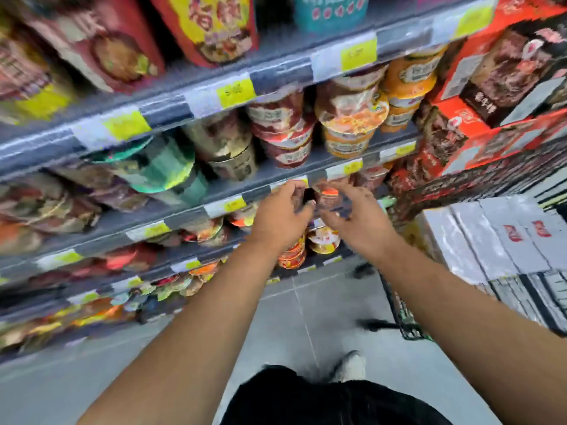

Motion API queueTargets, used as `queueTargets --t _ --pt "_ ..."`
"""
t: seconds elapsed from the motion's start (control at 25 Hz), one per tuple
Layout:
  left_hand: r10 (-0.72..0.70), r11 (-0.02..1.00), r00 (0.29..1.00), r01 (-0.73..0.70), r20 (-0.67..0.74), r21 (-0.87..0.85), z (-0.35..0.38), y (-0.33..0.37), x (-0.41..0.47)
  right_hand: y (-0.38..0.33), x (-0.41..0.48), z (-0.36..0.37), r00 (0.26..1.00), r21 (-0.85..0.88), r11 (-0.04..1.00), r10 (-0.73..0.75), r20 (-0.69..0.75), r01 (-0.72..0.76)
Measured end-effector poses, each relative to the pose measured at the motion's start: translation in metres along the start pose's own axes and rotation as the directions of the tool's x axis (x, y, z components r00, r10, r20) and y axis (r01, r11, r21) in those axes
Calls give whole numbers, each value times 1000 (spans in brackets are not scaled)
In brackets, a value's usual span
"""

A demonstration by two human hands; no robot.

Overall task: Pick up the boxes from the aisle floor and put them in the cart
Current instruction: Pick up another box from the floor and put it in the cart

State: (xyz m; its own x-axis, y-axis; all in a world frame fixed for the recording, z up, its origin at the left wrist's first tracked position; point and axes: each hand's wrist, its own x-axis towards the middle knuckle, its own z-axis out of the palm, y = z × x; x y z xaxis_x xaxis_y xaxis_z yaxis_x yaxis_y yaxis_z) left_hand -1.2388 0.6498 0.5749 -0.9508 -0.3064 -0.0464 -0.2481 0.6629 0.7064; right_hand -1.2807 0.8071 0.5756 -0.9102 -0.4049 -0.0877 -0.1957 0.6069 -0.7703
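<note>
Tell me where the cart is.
Head view, right side: the cart stands on the grey floor beside the right forearm, loaded with white boxes, with red boxes stacked above them.

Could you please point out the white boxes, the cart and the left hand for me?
white boxes (pixel 478 240): head view, top face of the stack.
cart (pixel 409 323): head view, dark wire side wall.
left hand (pixel 277 216): head view, back of the hand.

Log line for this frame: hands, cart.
left hand: outstretched, apparently empty | right hand: outstretched, apparently empty | white cardboard boxes: stacked in black wire cart | view: motion-blurred
</note>
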Motion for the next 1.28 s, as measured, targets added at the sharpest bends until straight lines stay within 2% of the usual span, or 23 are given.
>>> queueTargets --t 0.12,0.24,0.32,0.56,0.76,0.92,1.0,1.2,1.28 --pt "-108 994 983 105 -146 -28 -67 -56 -45 -69 -5 62 990 1 994 -110 92 111" --pt "-212 977 929 207 -304 -49 -134 -118 -103 -139 -25 132 961 43 981 -194 195 189" --pt "-280 960 891 262 -358 -98 -170 -152 -147 -176 -46 172 937 79 968 -250 245 238" --pt "-473 880 673 401 -568 -257 -281 -249 -307 -297 -129 309 807 166 920 -392 441 356" --pt "-617 764 466 547 -634 -342 -333 -309 -414 -369 -193 407 639 194 854 -495 589 483" --pt "-676 682 295 599 -675 -421 -374 -352 -484 -423 -232 489 484 250 793 -554 677 556" --pt "-692 650 234 614 -683 -448 -393 -374 -507 -448 -249 527 416 270 758 -576 704 594" --pt "-721 557 67 648 -690 -519 -460 -447 -558 -524 -283 632 174 330 650 -585 792 684" --pt "-729 518 -3 650 -684 -555 -489 -473 -571 -558 -290 673 133 357 639 -588 798 682"
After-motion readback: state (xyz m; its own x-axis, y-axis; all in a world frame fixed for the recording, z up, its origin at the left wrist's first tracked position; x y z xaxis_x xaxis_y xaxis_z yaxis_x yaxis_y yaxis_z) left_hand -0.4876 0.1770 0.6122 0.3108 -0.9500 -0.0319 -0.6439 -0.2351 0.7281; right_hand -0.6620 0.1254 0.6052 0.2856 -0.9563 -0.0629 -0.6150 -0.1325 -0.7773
